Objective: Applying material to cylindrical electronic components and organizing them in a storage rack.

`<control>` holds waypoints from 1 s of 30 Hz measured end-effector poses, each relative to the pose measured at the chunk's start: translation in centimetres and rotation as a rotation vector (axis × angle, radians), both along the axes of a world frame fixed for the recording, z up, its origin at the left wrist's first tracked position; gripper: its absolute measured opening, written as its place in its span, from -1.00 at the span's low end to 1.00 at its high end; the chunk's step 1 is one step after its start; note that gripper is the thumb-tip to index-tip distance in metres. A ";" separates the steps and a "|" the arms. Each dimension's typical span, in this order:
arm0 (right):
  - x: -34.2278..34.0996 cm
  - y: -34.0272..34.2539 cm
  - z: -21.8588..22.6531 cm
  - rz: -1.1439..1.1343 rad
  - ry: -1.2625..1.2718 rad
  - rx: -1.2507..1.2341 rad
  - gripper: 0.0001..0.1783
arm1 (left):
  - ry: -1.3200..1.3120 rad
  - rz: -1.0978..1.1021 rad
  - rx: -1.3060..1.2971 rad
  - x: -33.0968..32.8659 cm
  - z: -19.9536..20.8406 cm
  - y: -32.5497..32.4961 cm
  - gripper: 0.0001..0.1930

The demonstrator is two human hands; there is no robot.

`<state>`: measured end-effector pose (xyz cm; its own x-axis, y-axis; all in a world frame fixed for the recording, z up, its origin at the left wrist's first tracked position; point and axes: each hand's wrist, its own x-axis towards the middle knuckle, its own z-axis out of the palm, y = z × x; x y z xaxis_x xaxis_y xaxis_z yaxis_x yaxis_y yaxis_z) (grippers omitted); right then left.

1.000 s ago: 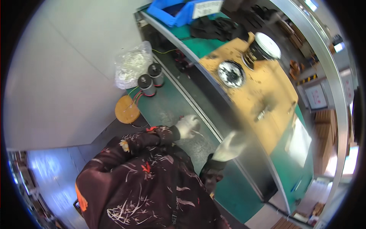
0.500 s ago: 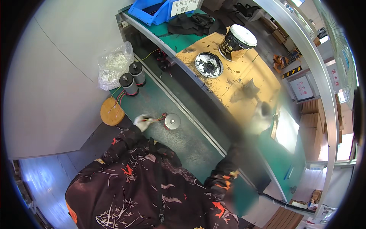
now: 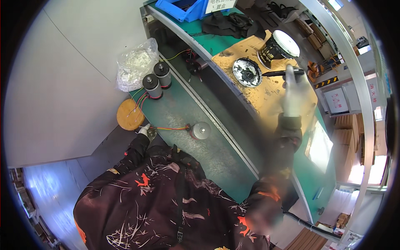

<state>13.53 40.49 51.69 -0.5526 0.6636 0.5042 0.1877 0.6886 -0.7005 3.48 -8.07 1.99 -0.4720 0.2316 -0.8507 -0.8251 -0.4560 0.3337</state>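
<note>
My left hand pinches the red and yellow wires of the small grey cylindrical motor on the green table, apparently to steady it. Beyond the motor, my gloved right hand grips a black brush beside the round metal dish.

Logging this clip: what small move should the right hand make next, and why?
Probably dip the brush into the open tub. The right hand holds it just beside the tub, while the left hand pins the wires of the small motor.
</note>
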 end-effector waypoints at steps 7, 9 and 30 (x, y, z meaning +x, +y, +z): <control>-4.1 1.7 -5.1 0.057 -0.117 0.024 -0.61 | 0.040 -0.145 -0.036 2.8 -6.4 -4.7 -0.73; -4.3 1.4 -5.2 0.056 -0.119 0.026 -0.60 | 0.064 -0.160 -0.028 3.1 -7.1 -5.5 -0.72; 3.0 -12.8 -23.2 0.042 -0.194 -0.393 -0.76 | 0.143 -0.297 -0.119 3.0 -6.5 -4.6 -0.66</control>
